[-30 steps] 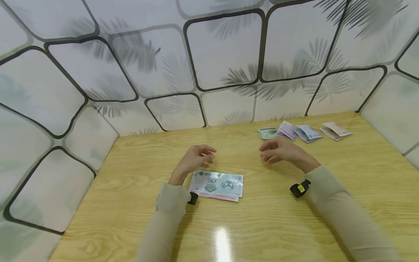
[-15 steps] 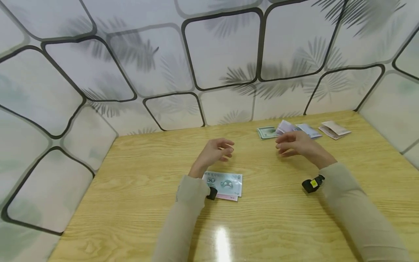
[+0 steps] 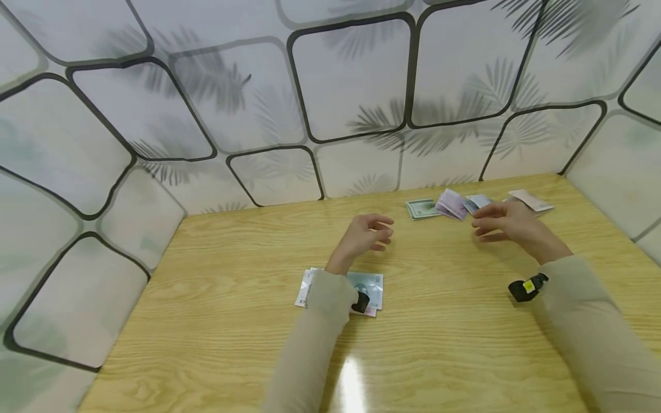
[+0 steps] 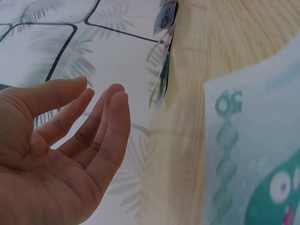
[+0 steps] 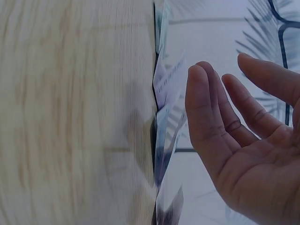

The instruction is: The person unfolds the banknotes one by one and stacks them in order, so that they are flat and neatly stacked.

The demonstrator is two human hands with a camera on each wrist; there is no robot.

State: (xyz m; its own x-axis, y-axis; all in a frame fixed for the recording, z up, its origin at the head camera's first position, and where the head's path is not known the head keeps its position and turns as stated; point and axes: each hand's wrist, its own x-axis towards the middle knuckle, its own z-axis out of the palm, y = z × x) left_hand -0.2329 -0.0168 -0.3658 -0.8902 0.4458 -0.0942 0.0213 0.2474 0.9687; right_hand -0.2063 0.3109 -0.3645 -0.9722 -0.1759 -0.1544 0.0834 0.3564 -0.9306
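My left hand hovers over the table with loosely bent fingers and holds nothing; the left wrist view shows its palm bare. Its sleeve hides part of a small stack of banknotes, a teal 50 note on top and a pink note beneath. My right hand, also holding nothing, hovers in front of the row of folded banknotes at the back. From left to right lie green notes, purple notes, blue notes partly behind my fingers, and pale brown notes.
A patterned wall runs along the back of the wooden table, with side panels at left and right. Each wrist carries a black camera. Glare marks the table's front.
Both hands have moved to the right, the right one from near the green notes to before the blue ones. The left forearm has slid across the teal note. The notes have not moved.
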